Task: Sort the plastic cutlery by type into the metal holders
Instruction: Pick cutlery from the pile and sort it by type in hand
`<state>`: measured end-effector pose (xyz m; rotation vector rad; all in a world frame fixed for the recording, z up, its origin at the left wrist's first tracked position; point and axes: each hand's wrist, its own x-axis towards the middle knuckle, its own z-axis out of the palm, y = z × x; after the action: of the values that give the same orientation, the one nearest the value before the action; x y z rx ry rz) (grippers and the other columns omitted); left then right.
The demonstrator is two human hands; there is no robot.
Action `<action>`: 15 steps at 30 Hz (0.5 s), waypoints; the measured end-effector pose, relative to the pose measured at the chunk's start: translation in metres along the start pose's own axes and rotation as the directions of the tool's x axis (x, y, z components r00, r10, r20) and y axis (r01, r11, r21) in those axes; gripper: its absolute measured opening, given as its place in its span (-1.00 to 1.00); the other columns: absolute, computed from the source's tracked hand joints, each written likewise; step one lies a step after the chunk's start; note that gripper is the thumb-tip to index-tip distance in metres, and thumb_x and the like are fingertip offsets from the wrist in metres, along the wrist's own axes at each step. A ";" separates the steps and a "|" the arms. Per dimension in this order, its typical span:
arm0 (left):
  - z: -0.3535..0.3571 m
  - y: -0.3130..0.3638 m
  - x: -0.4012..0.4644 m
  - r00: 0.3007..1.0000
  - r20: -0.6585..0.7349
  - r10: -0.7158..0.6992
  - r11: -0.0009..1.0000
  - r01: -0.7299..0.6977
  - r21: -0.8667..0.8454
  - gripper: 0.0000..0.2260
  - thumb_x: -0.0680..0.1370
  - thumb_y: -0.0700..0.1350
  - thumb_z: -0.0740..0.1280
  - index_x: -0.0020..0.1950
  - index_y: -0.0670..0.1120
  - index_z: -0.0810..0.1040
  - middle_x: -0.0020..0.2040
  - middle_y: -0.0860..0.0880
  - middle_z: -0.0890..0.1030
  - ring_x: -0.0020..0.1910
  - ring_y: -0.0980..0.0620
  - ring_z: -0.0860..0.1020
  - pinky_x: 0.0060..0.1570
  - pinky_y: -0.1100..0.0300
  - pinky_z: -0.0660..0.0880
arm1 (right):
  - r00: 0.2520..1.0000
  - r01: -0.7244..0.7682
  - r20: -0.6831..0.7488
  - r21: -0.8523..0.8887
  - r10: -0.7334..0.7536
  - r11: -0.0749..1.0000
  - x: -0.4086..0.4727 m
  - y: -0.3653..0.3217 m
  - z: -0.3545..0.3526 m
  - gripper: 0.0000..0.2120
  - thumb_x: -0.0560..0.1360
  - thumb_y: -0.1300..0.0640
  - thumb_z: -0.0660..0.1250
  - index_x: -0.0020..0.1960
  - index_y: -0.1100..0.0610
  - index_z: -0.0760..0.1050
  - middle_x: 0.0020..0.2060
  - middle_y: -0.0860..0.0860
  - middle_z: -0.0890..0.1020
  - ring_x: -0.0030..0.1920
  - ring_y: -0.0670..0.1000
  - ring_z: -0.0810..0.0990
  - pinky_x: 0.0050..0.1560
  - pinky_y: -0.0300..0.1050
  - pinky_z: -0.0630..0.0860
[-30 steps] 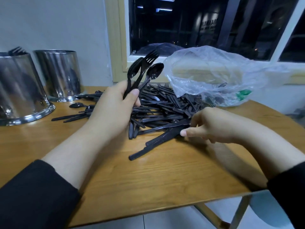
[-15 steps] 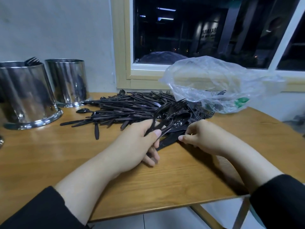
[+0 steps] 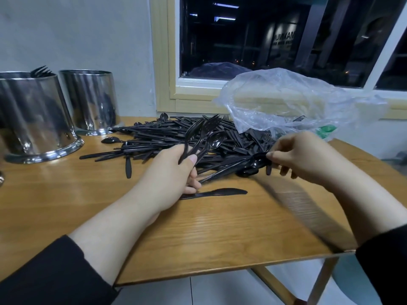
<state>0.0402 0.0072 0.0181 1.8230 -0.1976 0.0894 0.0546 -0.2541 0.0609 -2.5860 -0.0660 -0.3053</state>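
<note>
While my left hand (image 3: 170, 172) rests at the near edge of the pile of black plastic cutlery (image 3: 176, 137), its grip is curled round a small bundle of handles, thumb pressed across them. From that bundle two forks (image 3: 204, 126) and a spoon (image 3: 215, 139) stick up and lean toward the far right. My right hand (image 3: 301, 155) hovers at the right side of the pile, its thumb and forefinger pinching the bowl end of another black spoon (image 3: 256, 162), whose handle runs down to the left toward my other hand; the remaining fingers hang loosely curled below.

One black knife (image 3: 214, 193) lies alone on the wooden counter (image 3: 220, 234), just near of my left hand and apart from the heap. The heap itself spreads across the far middle of the counter, with loose pieces trailing out to the left.

Two metal holders stand at the far left. The nearer, larger holder (image 3: 35, 119) has fork tines (image 3: 40, 71) showing above its rim; the farther holder (image 3: 90, 100) stands just beside it, and I cannot tell what it contains. A clear plastic bag (image 3: 286, 102) sits crumpled at the far right, its lower edge resting over the right end of the pile, below a dark window (image 3: 264, 40).
</note>
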 end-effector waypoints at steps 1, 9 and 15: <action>0.000 0.000 0.000 1.000 -0.001 -0.002 1.000 0.002 -0.010 -0.81 0.72 -0.15 0.18 -0.01 -0.02 0.55 -0.24 -0.04 0.54 -0.14 -0.15 0.71 -0.17 0.05 0.70 | 0.999 0.002 -0.040 0.011 -0.002 1.000 0.000 0.001 -0.002 -0.80 0.56 0.11 0.39 -0.24 0.10 0.62 -0.45 0.00 0.67 -0.51 -0.06 0.54 -0.45 -0.18 0.46; -0.001 0.001 -0.002 0.999 -0.034 0.008 0.995 -0.011 -0.096 -0.82 0.72 -0.14 0.19 0.05 -0.01 0.58 -0.21 -0.08 0.56 -0.29 0.00 0.66 -0.33 0.12 0.65 | 0.953 0.141 -0.298 0.286 -0.052 0.948 0.000 -0.001 -0.006 -0.87 0.53 0.17 0.34 -0.19 0.13 0.57 -0.43 0.06 0.65 -0.45 0.00 0.53 -0.33 -0.05 0.47; -0.001 0.001 -0.004 0.998 0.037 0.044 0.989 -0.039 -0.145 -0.82 0.71 -0.16 0.22 0.05 -0.13 0.62 -0.23 -0.03 0.60 -0.25 0.07 0.63 -0.21 0.09 0.67 | 0.975 0.220 -0.131 0.520 -0.177 0.826 -0.004 -0.016 0.010 -0.88 0.58 0.18 0.38 -0.11 0.20 0.58 -0.38 0.13 0.61 -0.36 0.10 0.50 -0.30 0.21 0.50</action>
<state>0.0359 0.0080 0.0188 1.6775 -0.2637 0.0662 0.0513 -0.2349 0.0595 -2.0101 -0.3470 -0.3989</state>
